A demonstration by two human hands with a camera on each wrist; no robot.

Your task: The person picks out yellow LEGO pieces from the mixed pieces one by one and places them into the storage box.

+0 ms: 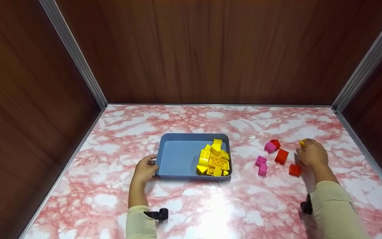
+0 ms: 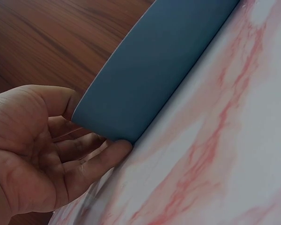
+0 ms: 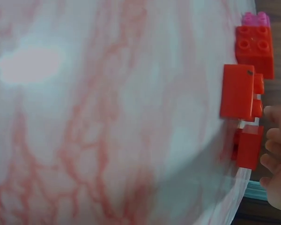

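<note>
My left hand point(image 1: 145, 169) grips the left end of a blue-grey tray point(image 1: 181, 158), fingers bent at its wall, as the left wrist view also shows on the tray wall point(image 2: 136, 70). Yellow toy building bricks point(image 1: 218, 162) are heaped in the tray's right part. Far to the right, my right hand point(image 1: 313, 155) holds a yellow building brick point(image 1: 302, 142), mostly covered by the fingers. Just left of this hand lie red bricks point(image 1: 281, 156), close to the fingers in the right wrist view too; the yellow one is hidden there.
Pink bricks point(image 1: 262, 166) lie between the tray and the red bricks. Another pink brick point(image 1: 270, 147) touches a red one behind them. The marbled tabletop point(image 1: 184, 205) is bounded by a brown wooden back wall point(image 1: 211, 53) and side walls with metal edging.
</note>
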